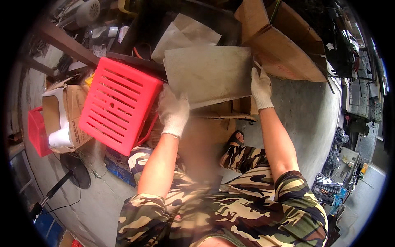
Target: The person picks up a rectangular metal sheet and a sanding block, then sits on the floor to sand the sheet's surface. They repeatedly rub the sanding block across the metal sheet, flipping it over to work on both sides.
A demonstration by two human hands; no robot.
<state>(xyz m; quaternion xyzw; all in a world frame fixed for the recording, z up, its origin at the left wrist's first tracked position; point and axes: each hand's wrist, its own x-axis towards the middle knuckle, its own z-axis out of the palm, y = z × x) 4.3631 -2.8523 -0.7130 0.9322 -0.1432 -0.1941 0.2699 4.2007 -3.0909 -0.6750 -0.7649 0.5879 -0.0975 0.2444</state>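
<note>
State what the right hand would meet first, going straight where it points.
Beyond the sheet it holds, the right hand would probably meet the cardboard box first, though depth is unclear.

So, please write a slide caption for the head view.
Gloved left hand and right hand hold a flat sheet beside a red slatted stool.
</note>
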